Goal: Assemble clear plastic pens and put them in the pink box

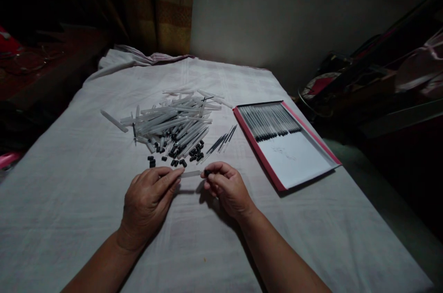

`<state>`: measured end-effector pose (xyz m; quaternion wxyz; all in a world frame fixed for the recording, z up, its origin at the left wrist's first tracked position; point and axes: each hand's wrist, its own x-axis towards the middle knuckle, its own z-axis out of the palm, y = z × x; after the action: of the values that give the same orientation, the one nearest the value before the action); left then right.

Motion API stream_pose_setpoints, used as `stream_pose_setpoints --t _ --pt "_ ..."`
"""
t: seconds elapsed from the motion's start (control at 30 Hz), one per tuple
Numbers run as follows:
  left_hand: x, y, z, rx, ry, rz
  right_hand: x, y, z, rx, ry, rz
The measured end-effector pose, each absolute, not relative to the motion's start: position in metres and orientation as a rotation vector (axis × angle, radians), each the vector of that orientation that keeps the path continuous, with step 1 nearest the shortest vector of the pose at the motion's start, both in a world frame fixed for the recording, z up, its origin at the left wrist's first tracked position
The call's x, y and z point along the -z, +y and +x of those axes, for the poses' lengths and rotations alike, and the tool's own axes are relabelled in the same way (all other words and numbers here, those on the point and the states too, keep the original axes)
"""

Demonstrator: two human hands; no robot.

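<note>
Between the fingers of my left hand (148, 203) is a translucent pen barrel (191, 174), held level and pointing right. My right hand (224, 187) pinches a small black pen cap (206, 173) at the barrel's right end; whether the two are joined I cannot tell. Just beyond my hands lie several loose black caps (197, 151) and a heap of translucent pen barrels (173, 120). A few thin ink refills (221, 140) lie to the right of the heap.
A red-edged shallow box (261, 159) sits on the right with a row of pens (270, 120) across its far half. White cloth (86, 182) covers the table. A wall (242, 16) and curtain (173, 7) stand behind; dark clutter (321, 85) is off the right edge.
</note>
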<state>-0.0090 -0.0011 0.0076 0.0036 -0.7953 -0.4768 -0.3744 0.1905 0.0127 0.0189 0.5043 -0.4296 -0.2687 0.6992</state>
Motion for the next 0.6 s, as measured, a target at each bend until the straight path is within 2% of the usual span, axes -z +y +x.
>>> stream_pose_setpoints --t 0.4,0.5,0.6 --pt "-0.0084 -0.0012 -0.0105 1.110 -1.540 -2.536 -0.0175 0.0148 0.1904 -1.647 -0.858 -1.146" --pt "-0.0078 -0.0016 -0.0109 1.073 -1.552 -2.543 -0.0142 0.0137 0.1909 -1.518 -0.985 -1.160" --pt "-0.0076 -0.0017 -0.0108 1.035 -1.560 -2.542 -0.0092 0.0118 0.1926 -1.255 -1.215 -1.200"
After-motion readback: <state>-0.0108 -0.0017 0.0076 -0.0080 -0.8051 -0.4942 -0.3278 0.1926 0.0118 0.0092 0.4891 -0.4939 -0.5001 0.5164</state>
